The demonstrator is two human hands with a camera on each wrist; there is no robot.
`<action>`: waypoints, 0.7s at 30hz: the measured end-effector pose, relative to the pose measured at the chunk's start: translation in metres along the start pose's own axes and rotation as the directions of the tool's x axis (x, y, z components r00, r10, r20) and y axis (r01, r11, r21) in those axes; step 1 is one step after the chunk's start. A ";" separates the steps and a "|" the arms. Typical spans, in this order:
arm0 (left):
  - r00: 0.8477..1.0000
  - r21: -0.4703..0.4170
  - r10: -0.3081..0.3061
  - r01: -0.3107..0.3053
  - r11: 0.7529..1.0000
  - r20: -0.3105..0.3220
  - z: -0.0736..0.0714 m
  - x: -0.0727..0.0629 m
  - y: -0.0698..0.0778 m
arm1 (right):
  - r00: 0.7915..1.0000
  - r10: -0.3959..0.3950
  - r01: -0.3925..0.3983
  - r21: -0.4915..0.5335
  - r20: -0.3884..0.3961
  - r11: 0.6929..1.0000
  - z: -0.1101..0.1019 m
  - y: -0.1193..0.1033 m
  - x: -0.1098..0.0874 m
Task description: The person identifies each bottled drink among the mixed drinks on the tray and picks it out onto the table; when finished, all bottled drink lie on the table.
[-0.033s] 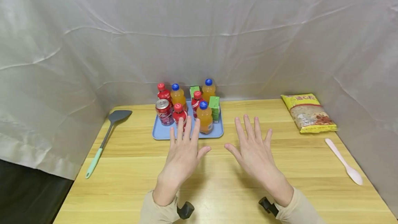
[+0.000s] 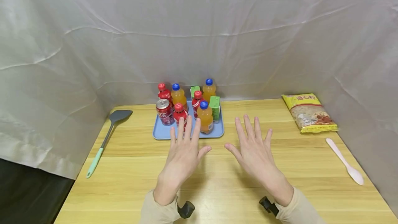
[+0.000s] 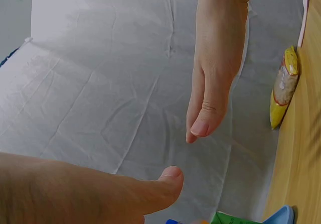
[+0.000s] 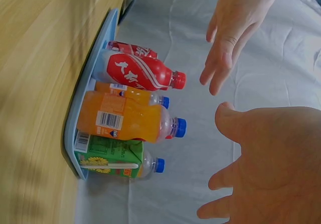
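My left hand [image 2: 182, 160] hovers with fingers straight and spread, its tips in front of the blue tray [image 2: 161, 134]. To its right, my right hand [image 2: 256, 155] is held palm down with straight fingers. Both hold nothing. Drinks stand upright on the tray: a soda can [image 2: 165, 112], red-capped bottles such as this red bottle [image 2: 179, 113], blue-capped orange drink bottles including this orange bottle [image 4: 120, 116], and green juice cartons, one a carton [image 2: 214, 108] with a straw on its side in the right wrist view. My left fingertips overlap the front red bottle in the head view; contact cannot be told.
A spatula [image 2: 107, 136] with a mint handle lies at the left of the wooden table [image 2: 217, 196]. At the right lie a yellow bag of pasta [image 2: 311, 113] and a pale pink spoon [image 2: 345, 163]. Grey cloth [image 2: 199, 37] walls the back and sides.
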State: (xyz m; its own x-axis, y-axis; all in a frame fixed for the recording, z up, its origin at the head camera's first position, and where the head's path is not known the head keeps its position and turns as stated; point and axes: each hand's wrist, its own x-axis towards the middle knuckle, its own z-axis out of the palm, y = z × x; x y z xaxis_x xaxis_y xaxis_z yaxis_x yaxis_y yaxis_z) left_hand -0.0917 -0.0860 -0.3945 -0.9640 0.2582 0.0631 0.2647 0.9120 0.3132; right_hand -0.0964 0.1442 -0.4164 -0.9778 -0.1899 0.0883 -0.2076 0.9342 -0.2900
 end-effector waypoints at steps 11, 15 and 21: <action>1.000 -0.005 -0.021 0.021 1.000 0.009 -0.006 -0.002 -0.002 | 0.999 -0.011 0.012 0.017 -0.034 1.000 -0.003 0.002 0.000; 0.999 -0.027 -0.037 0.038 0.999 0.011 -0.010 -0.002 -0.009 | 0.999 -0.012 0.012 0.022 -0.030 1.000 -0.002 0.004 0.004; 0.997 -0.101 -0.077 0.079 0.992 0.023 -0.023 0.004 -0.028 | 0.998 -0.042 0.044 0.042 -0.047 0.998 0.003 0.008 0.014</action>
State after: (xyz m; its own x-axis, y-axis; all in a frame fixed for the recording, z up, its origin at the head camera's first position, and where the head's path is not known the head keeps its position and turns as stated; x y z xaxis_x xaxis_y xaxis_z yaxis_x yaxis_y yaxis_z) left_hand -0.1030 -0.1176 -0.3816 -0.9808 0.1943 0.0168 0.1839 0.8929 0.4109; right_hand -0.1116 0.1484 -0.4209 -0.9660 -0.2141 0.1452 -0.2510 0.9114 -0.3260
